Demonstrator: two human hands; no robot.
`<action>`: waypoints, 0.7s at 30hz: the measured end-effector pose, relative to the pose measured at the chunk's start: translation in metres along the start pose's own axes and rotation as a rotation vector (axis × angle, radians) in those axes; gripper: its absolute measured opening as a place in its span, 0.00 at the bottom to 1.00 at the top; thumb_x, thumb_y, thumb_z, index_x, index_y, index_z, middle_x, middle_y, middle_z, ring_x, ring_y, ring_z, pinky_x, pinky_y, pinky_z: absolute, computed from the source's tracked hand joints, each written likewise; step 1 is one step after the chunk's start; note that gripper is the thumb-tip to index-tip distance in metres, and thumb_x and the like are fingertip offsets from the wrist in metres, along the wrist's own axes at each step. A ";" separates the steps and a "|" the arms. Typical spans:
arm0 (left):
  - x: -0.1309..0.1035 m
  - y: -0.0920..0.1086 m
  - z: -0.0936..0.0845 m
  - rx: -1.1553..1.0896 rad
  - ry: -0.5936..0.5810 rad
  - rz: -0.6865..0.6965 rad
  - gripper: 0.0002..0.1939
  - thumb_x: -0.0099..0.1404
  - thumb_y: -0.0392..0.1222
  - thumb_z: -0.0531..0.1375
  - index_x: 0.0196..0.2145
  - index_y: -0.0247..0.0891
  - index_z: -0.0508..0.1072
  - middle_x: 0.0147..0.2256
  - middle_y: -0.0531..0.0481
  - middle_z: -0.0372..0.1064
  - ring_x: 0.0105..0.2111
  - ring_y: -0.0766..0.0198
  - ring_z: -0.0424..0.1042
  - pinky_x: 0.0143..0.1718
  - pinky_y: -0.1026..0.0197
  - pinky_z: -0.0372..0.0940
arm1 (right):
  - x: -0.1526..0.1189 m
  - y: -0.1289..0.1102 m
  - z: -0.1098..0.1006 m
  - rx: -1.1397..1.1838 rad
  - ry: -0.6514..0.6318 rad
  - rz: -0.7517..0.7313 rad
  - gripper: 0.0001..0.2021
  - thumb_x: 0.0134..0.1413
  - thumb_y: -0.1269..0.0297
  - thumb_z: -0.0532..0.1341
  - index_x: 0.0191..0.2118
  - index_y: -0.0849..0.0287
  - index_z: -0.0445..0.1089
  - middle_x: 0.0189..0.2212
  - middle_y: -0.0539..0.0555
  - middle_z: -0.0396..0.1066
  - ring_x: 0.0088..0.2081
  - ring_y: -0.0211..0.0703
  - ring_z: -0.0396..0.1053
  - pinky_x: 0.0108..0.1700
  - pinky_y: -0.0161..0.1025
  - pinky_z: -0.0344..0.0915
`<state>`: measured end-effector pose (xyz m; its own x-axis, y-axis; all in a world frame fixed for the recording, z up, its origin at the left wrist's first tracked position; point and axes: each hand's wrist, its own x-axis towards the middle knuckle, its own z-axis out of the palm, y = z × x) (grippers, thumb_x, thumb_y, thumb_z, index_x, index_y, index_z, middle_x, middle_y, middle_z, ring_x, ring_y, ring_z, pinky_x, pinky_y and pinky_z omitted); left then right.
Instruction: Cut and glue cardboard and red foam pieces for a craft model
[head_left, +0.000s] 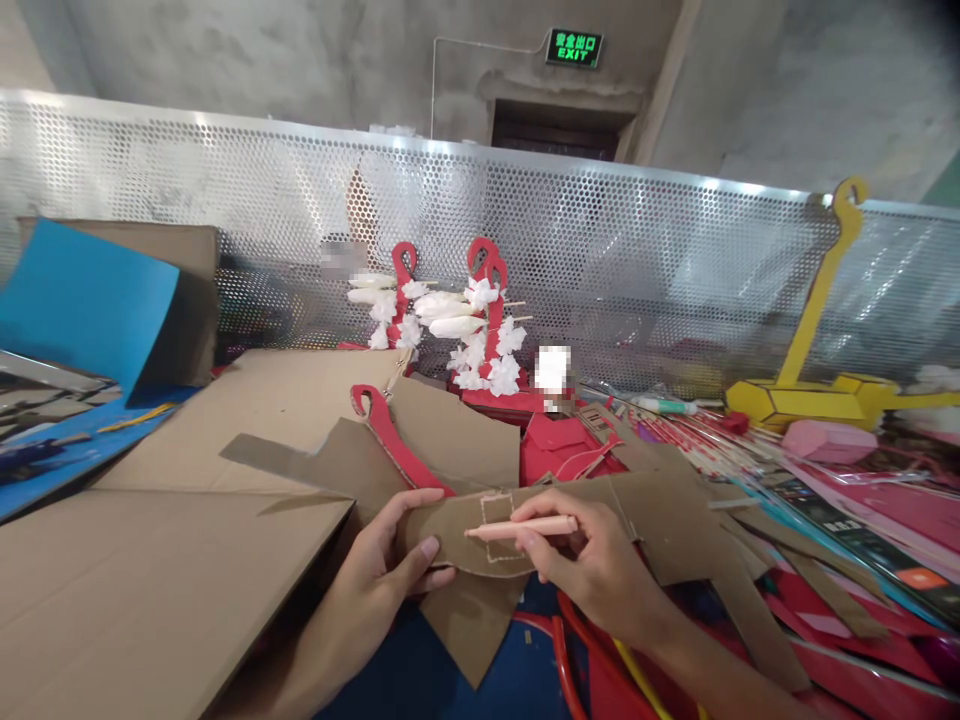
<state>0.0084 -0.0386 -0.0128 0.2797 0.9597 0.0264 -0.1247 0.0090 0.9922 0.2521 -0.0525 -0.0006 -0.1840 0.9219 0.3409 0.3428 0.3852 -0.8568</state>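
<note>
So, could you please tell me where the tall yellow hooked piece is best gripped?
I'd pinch the yellow hooked piece midway up its straight, narrow stem, below the curled hook, probably from the near side: the stem slants up bare, and the perforated metal panel stands behind it.

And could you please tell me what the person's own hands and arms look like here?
The left hand and right hand are both bare, with no gloves and no rings on the fingers that show. The forearms are bare too as far as the picture shows them, without sleeves, watch or bracelet.
</note>
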 end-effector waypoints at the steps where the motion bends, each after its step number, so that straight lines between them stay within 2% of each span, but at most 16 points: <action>1: 0.000 0.000 0.000 -0.001 0.000 0.000 0.27 0.60 0.56 0.70 0.55 0.45 0.74 0.53 0.45 0.72 0.53 0.48 0.74 0.48 0.54 0.77 | 0.000 0.000 0.000 0.017 0.021 -0.010 0.08 0.63 0.58 0.62 0.40 0.57 0.74 0.29 0.50 0.74 0.25 0.36 0.69 0.28 0.32 0.65; 5: 0.000 -0.001 -0.001 0.000 0.007 0.005 0.27 0.60 0.56 0.70 0.54 0.45 0.74 0.50 0.46 0.73 0.50 0.50 0.75 0.48 0.54 0.77 | 0.000 0.000 0.002 0.090 0.118 -0.046 0.09 0.65 0.57 0.61 0.41 0.58 0.71 0.29 0.50 0.73 0.24 0.35 0.70 0.28 0.32 0.69; 8: 0.002 -0.002 -0.001 0.004 0.013 0.004 0.28 0.59 0.56 0.71 0.54 0.44 0.74 0.50 0.45 0.72 0.50 0.50 0.74 0.47 0.54 0.78 | 0.000 0.002 0.003 0.091 0.140 -0.050 0.10 0.66 0.56 0.62 0.41 0.58 0.71 0.29 0.49 0.73 0.25 0.35 0.71 0.29 0.31 0.70; 17: 0.001 -0.003 -0.001 -0.012 0.001 -0.009 0.30 0.59 0.56 0.71 0.55 0.43 0.72 0.50 0.45 0.71 0.50 0.51 0.74 0.47 0.55 0.78 | 0.000 0.005 0.003 0.067 0.146 -0.047 0.10 0.67 0.56 0.61 0.43 0.58 0.71 0.27 0.48 0.71 0.25 0.35 0.71 0.29 0.32 0.69; 21: 0.000 -0.003 0.000 -0.022 0.006 -0.008 0.29 0.60 0.55 0.71 0.54 0.42 0.73 0.49 0.46 0.72 0.49 0.50 0.75 0.47 0.56 0.78 | 0.000 0.005 0.003 0.068 0.115 -0.053 0.10 0.66 0.56 0.61 0.43 0.58 0.71 0.32 0.51 0.75 0.25 0.35 0.71 0.29 0.32 0.69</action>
<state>0.0083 -0.0387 -0.0161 0.2754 0.9612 0.0177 -0.1434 0.0229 0.9894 0.2508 -0.0506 -0.0058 -0.0919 0.9004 0.4252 0.2716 0.4335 -0.8592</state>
